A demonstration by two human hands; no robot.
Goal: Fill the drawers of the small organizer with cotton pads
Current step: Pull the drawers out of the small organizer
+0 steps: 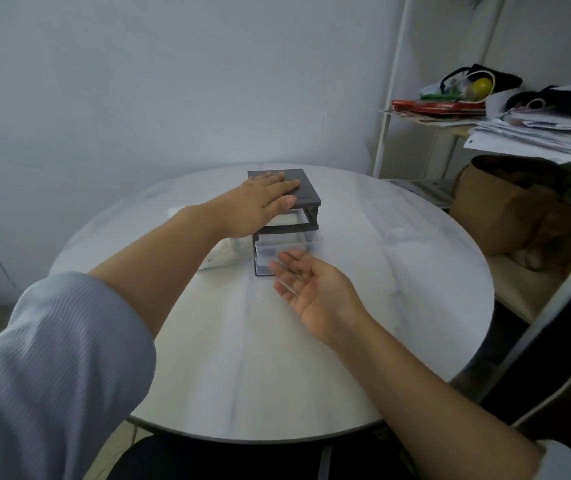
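Observation:
A small dark grey organizer (306,190) with clear drawers stands near the middle of the round white table (398,244). My left hand (259,202) lies flat on its top, palm down, fingers spread. The lower clear drawer (270,252) sticks out toward me. My right hand (308,285) hovers palm up just in front of that drawer, fingers apart and blurred, holding nothing. A clear bag of white cotton pads (223,252) lies on the table left of the organizer, partly hidden by my left forearm.
A white metal shelf (389,109) at the right holds papers, a red box and bags. A brown paper bag (505,209) sits on a seat beside the table's right edge. A plain wall stands behind the table.

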